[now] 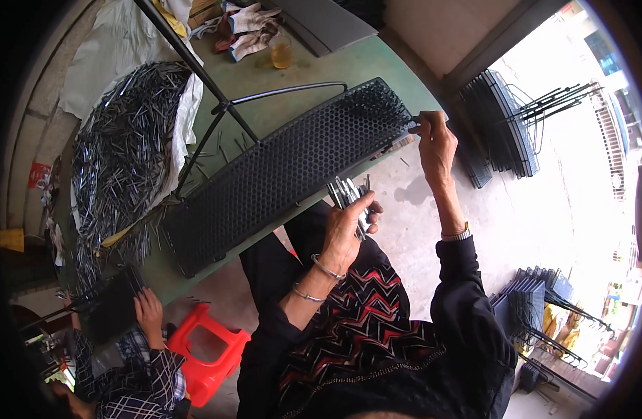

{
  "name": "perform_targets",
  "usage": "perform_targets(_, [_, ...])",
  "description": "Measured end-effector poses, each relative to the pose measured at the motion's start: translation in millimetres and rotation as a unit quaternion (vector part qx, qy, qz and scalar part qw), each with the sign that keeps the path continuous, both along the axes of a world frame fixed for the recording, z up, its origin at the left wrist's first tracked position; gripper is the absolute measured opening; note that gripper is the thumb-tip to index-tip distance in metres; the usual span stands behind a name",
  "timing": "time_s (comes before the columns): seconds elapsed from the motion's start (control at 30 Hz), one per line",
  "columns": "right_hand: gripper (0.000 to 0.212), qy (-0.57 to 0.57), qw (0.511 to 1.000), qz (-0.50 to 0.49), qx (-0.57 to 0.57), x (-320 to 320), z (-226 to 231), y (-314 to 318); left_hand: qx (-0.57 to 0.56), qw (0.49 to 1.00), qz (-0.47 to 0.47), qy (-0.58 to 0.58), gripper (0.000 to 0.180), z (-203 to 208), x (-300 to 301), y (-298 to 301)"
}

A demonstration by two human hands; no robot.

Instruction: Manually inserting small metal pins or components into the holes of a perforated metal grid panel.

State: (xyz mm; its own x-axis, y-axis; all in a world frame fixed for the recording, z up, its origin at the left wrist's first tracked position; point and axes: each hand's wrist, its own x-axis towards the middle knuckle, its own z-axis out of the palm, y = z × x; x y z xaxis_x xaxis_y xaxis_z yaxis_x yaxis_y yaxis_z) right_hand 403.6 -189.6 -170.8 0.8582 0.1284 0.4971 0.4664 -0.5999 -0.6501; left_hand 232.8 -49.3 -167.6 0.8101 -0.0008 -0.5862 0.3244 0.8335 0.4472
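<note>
The person's left hand (345, 227) is gripping a small bundle of thin metal pins (349, 195), its fingers curled closed around their lower ends while the bright, straight tips are fanning out just above the knuckles. Two slim metal bangles (317, 279) are circling that wrist. The right hand (432, 143) is reaching farther out, its fingers pinched shut on the far corner of a long black perforated panel (286, 167), though whether a pin is sitting between the fingertips cannot be told. The panel is a slightly curved slab with a dense honeycomb of small holes, lying across the green worktop (377, 66) and stretching away from the right fingers toward the left of the view; its near edge is passing just beyond the left hand's pins. Behind the panel, dark tubular rods (223, 105) are meeting at a joint. Well beyond the left fingers, a large glinting heap of loose pins (125, 146) is resting on white sacking. Below it, another person's hand (150, 311) is pressing on a dark panel beside a red plastic stool (209, 353).
</note>
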Motion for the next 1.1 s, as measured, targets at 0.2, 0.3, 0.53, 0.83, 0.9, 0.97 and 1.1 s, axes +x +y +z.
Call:
perform_targets(0.2, [0.008, 0.009, 1.000, 0.018, 0.008, -0.6, 0.0, 0.0, -0.002, 1.000, -0.002, -0.004, 0.012, -2.3, -2.3, -0.8])
perform_targets(0.3, [0.008, -0.013, 0.999, 0.006, -0.041, 1.4, -10.8, -2.6, 0.003, 1.000, -0.004, -0.005, 0.012, -2.2, -3.7, -0.4])
perform_targets(0.53, [0.014, 0.042, 0.983, -0.059, -0.169, -11.7, 2.9, 11.3, 0.021, 0.999, 0.018, -0.024, 0.015, -0.4, -4.3, -1.7])
perform_targets(0.83, [0.018, 0.354, 0.899, 0.260, -0.005, -72.6, 37.7, 19.8, 0.095, 0.995, -0.001, -0.025, 0.015, 5.3, -1.8, -1.4])
perform_targets(0.9, [0.018, 0.365, 0.892, 0.266, -0.021, -68.3, 40.0, 18.7, 0.107, 0.994, -0.010, -0.024, 0.015, 5.8, -1.3, -0.2])
perform_targets(0.97, [0.017, 0.377, 0.884, 0.273, -0.037, -63.9, 44.4, 19.9, 0.112, 0.993, -0.017, -0.028, 0.016, 5.7, -1.0, 3.4])
perform_targets(1.1, [0.014, 0.389, 0.864, 0.315, -0.044, -56.8, 46.2, 23.0, 0.125, 0.991, -0.032, -0.045, 0.019, 4.6, 1.2, 9.3])
